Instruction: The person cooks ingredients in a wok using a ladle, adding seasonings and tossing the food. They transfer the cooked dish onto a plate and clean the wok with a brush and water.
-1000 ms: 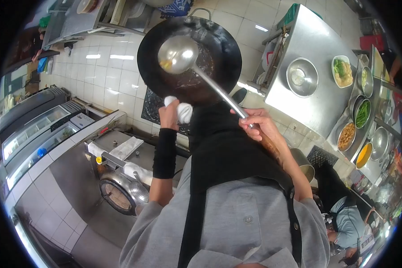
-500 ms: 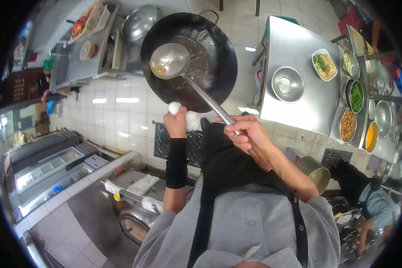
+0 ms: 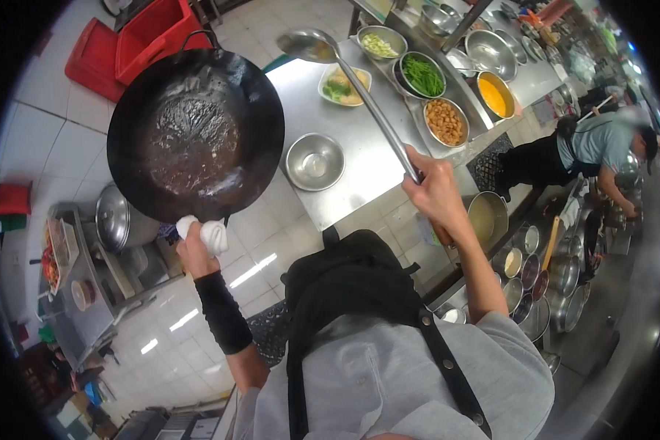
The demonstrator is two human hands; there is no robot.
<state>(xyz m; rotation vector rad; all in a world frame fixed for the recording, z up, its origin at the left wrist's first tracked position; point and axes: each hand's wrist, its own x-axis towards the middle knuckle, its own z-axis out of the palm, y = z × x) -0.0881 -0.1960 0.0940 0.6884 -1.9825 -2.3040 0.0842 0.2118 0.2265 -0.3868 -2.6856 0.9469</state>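
Observation:
A dark wok [image 3: 198, 136] with a wet, glossy inside hangs at the upper left. My left hand [image 3: 196, 253] is closed round a white cloth [image 3: 213, 236] at the wok's near rim. In my right hand [image 3: 440, 192] is the handle of a long metal ladle [image 3: 378, 110]. The ladle's bowl is up at the top centre, apart from the wok and close to an oval dish [image 3: 343, 86] of green and pale food. A metal bowl [image 3: 315, 162] stands on the steel table [image 3: 337, 207], to the right of the wok.
Beyond the ladle are bowls of green beans [image 3: 422, 75], brown cubes [image 3: 446, 122] and orange liquid [image 3: 495, 95]. A large pot [image 3: 485, 216] stands right of my right arm. Another person [image 3: 587, 143] bends at the far right. Red crates [image 3: 154, 40] lie behind the wok.
The view has turned towards the steel table. The ladle's bowl, over the wok before, is now out to its right. My left hand still grips the cloth at the wok's rim.

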